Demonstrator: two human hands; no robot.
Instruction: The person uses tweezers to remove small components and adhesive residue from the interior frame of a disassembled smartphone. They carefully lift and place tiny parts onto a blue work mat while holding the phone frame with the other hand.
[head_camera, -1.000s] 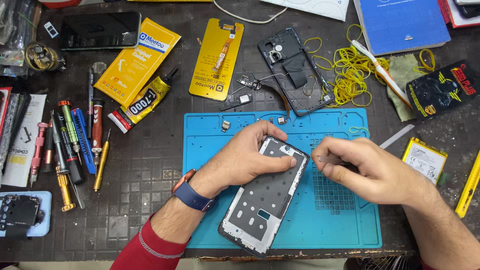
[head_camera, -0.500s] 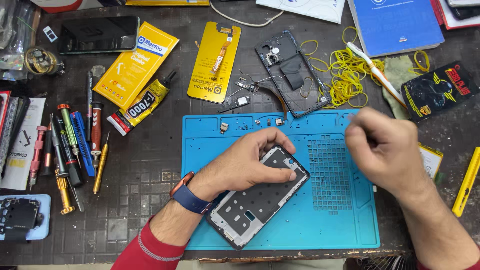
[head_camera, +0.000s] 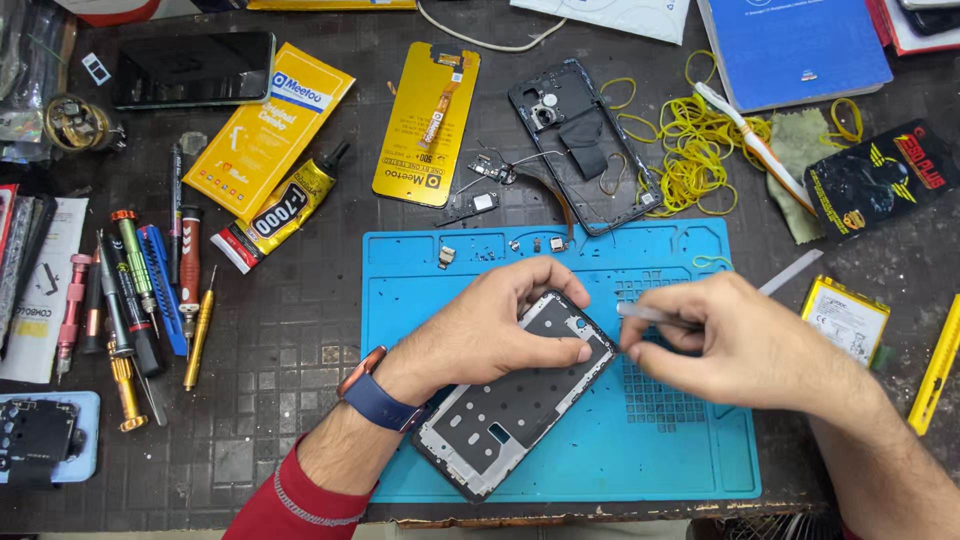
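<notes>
On the far left of the table lies a row of screwdrivers (head_camera: 135, 290), and next to them a tube of glue (head_camera: 280, 207) beside a yellow packet (head_camera: 268, 130). None of these is touched.

Moving right, the left hand (head_camera: 490, 330), with a blue watch (head_camera: 375, 398) on its wrist, rests on the phone frame (head_camera: 500, 415). The frame lies tilted on the blue mat (head_camera: 690, 470), near the middle of the table, with its open inside up. The fingers of this hand are spread over the far end of the frame and the thumb (head_camera: 545, 352) presses flat across it, so the frame is held down, not lifted.

Just to the right, the right hand (head_camera: 745, 345) holds thin tweezers (head_camera: 650, 313). Thumb and fingers are closed together on them, and the tip points left toward the far right corner of the frame, just beside the left thumb. I cannot tell if the tip carries a small part, or if it touches the frame.

In my judgement the step in hand is fine work with the tweezers at this corner, while the other hand keeps the frame steady. The next move calls for a slow, exact approach of the tip and firm pressure from the left hand, because the frame could slide on the mat.

Farther right lie yellow rubber bands (head_camera: 690, 140) and a dark back cover (head_camera: 585, 145).
</notes>
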